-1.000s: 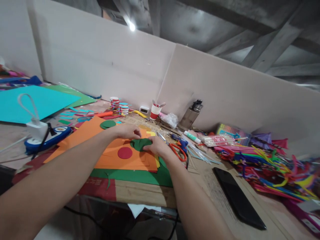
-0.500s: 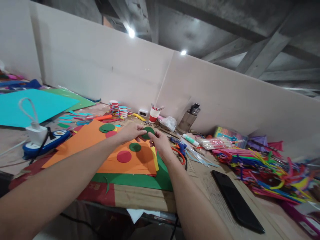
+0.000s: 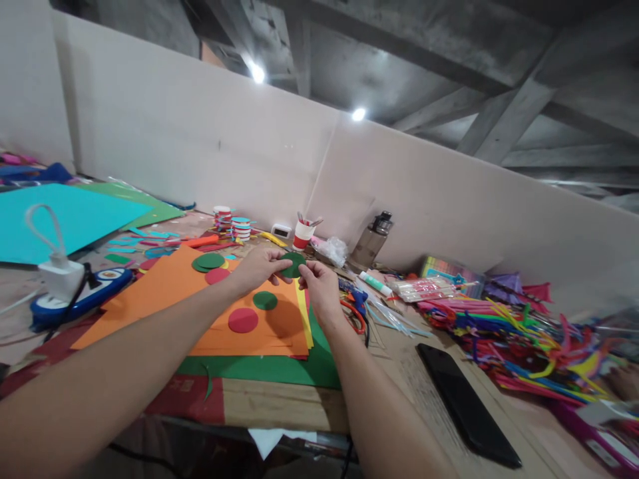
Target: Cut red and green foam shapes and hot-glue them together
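A dark green paper circle (image 3: 292, 265) is held up over the table between my two hands. My left hand (image 3: 260, 271) pinches its left edge, and my right hand (image 3: 320, 287) pinches the right edge. Below them lie orange paper sheets (image 3: 174, 306), with yellow and green sheets showing under their right side. On the orange paper rest a smaller green circle (image 3: 265, 301) and a red circle (image 3: 243, 320). Farther left, overlapping green circles (image 3: 208, 261) lie beside another red circle (image 3: 217, 276), partly behind my left wrist.
At right are a black phone (image 3: 466, 404), a heap of colourful pipe cleaners (image 3: 529, 346), a glue stick (image 3: 375, 284) and orange-handled scissors (image 3: 355, 316). Behind stand a bottle (image 3: 370, 243) and a paper cup (image 3: 303, 235). A blue power strip (image 3: 82, 298) and a turquoise sheet (image 3: 70, 219) lie left.
The view has shifted slightly, so the table things sit a little lower and farther left. The green circle stays between both hands and now shows its face more fully.
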{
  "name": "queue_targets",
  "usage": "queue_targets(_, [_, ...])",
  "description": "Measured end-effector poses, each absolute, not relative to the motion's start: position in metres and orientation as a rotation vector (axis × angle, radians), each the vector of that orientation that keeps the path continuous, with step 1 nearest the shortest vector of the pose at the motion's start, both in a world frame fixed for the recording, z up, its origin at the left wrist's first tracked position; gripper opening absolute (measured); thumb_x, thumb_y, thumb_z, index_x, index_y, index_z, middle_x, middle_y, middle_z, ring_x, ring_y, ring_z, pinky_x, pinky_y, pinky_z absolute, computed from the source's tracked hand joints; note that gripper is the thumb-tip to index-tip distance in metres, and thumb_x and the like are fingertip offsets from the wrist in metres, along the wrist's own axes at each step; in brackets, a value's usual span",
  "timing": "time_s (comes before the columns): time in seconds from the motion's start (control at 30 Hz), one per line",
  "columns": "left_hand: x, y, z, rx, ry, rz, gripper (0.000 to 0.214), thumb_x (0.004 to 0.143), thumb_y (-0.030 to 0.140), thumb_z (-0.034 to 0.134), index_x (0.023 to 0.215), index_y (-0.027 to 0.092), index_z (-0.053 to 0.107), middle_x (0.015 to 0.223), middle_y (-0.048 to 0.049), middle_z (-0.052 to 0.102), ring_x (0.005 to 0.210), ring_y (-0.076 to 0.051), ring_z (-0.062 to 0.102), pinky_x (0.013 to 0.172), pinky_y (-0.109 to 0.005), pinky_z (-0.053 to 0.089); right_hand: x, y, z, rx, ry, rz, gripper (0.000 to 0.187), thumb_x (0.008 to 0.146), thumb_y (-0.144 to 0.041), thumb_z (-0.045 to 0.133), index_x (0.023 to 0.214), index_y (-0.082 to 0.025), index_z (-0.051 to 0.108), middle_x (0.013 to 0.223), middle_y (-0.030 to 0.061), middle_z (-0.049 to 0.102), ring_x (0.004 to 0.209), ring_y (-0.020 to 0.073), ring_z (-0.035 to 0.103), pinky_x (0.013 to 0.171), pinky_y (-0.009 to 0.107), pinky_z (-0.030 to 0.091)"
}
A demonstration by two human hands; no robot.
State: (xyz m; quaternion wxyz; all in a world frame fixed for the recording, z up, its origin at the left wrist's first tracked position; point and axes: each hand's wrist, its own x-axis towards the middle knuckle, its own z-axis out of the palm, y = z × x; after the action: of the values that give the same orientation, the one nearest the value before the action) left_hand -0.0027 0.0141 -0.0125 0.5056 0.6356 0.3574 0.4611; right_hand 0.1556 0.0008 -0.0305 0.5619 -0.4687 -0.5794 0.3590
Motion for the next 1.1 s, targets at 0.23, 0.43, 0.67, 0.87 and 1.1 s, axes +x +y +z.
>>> queue_targets(0.23, [-0.002,0.012,-0.011,1.464,1.018,1.165,0.025,0.065,0.034,0.077,0.068,0.014,0.063,0.06,-0.0052,0.067,0.053,-0.016,0.064,0.047,-0.022,0.043,0.154,0.001,-0.03,-1.14,-1.399,0.923,0.018,0.071,-0.033,0.06,0.074,-0.016,0.063,0.055,-0.0044,0.055,0.048,0.0084,0.049,0.048,0.021,0.041])
queue_targets(0.43, [0.0,0.011,-0.016,1.479,1.093,1.189,0.026,0.065,0.037,0.077,0.07,0.015,0.064,0.068,-0.0059,0.069,0.056,-0.015,0.063,0.049,-0.023,0.044,0.155,0.0,-0.03,-1.207,-1.447,0.902,0.017,0.073,-0.034,0.058,0.073,-0.017,0.06,0.056,-0.0053,0.053,0.049,0.0075,0.049,0.047,0.02,0.041])
queue_targets(0.67, [0.002,0.014,-0.021,1.207,0.971,1.231,0.036,0.056,0.034,0.083,0.083,0.015,0.067,0.08,-0.0075,0.071,0.067,-0.017,0.065,0.049,-0.024,0.049,0.163,-0.004,-0.018,-1.522,-1.656,0.628,0.026,0.09,-0.036,0.043,0.094,-0.016,0.059,0.073,0.0007,0.065,0.056,0.0101,0.058,0.054,0.022,0.045])
queue_targets(0.87, [-0.019,0.033,-0.015,0.795,0.851,1.552,0.039,0.048,0.017,0.086,0.08,0.016,0.064,0.078,-0.0014,0.069,0.059,-0.01,0.062,0.048,-0.018,0.046,0.195,-0.033,-0.005,-1.987,-1.937,0.164,0.02,0.084,-0.021,0.059,0.101,-0.011,0.064,0.109,0.0199,0.066,0.11,0.0292,0.059,0.093,0.038,0.041])
queue_targets(1.1, [-0.028,0.04,-0.01,0.616,0.817,1.624,0.034,0.051,0.006,0.083,0.076,0.016,0.062,0.075,-0.0007,0.068,0.055,-0.011,0.063,0.045,-0.019,0.049,0.2,-0.045,-0.024,-2.335,-2.057,-0.075,0.036,0.085,-0.006,0.046,0.119,-0.001,0.057,0.113,0.03,0.062,0.108,0.0357,0.06,0.087,0.043,0.045])
